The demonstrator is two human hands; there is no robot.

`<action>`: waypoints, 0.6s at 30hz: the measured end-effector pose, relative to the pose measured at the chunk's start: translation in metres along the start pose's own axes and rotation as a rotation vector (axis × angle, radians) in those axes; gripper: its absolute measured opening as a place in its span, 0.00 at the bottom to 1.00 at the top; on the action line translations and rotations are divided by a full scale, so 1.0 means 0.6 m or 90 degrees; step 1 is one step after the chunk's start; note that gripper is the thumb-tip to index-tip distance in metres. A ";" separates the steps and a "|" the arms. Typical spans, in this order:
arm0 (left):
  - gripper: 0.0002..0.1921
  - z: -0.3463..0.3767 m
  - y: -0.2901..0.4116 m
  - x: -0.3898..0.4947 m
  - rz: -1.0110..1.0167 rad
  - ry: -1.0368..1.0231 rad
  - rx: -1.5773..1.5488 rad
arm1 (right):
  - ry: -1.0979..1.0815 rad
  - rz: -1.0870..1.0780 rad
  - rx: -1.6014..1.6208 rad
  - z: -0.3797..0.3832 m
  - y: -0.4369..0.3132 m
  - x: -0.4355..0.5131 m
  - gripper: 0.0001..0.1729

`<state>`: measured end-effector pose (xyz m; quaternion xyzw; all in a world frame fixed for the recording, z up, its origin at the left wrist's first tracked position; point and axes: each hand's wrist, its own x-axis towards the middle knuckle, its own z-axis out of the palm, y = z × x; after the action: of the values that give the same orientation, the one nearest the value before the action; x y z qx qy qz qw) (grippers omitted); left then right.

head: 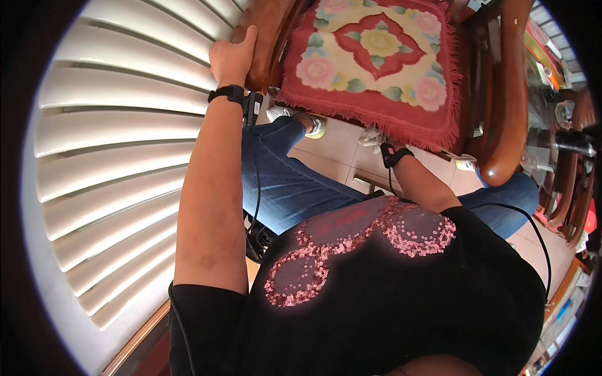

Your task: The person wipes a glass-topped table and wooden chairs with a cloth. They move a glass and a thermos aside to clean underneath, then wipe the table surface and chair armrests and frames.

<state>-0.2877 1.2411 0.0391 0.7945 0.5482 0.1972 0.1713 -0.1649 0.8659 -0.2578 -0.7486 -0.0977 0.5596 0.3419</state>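
Observation:
My left hand [233,56] grips the wooden armrest [269,42] of a chair, thumb on top, with the other fingers hidden behind it. A red fringed seat mat [378,47] with a floral pattern lies on the chair's seat. My right hand [395,144] reaches under the front edge of the seat and is mostly hidden by the mat's fringe. Beside it, below the seat, a crumpled whitish cloth [371,137] shows, seemingly held in the right hand. Both wrists wear black straps with small devices.
A white slatted radiator or shutter [127,127] stands close on the left. The other curved wooden armrest [510,94] rises on the right, with a glass-topped table [541,117] beyond it. Black cables run by my arms. My legs straddle the tiled floor [324,155] before the chair.

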 end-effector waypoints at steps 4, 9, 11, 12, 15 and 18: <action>0.43 0.004 -0.006 -0.001 0.036 0.044 -0.024 | -0.077 -0.091 -0.053 0.063 -0.044 0.009 0.30; 0.42 0.004 -0.008 -0.002 0.060 0.062 -0.039 | 0.108 -0.281 -0.267 0.192 -0.130 -0.011 0.29; 0.42 0.004 -0.009 -0.002 0.063 0.061 -0.041 | 0.117 -0.467 -0.455 0.213 -0.158 -0.027 0.23; 0.42 0.004 -0.009 -0.002 0.055 0.051 -0.032 | 0.130 -0.553 -0.522 0.224 -0.174 -0.029 0.21; 0.42 0.005 -0.007 -0.004 0.066 0.068 -0.022 | 0.180 -0.764 -0.652 0.253 -0.230 -0.014 0.16; 0.42 0.003 -0.005 -0.005 0.056 0.052 -0.025 | 0.176 -0.814 -0.838 0.290 -0.279 0.022 0.20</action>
<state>-0.2898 1.2394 0.0359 0.8055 0.5155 0.2476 0.1552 -0.2779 1.0680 -0.1881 -0.6558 -0.7483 0.0026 0.1003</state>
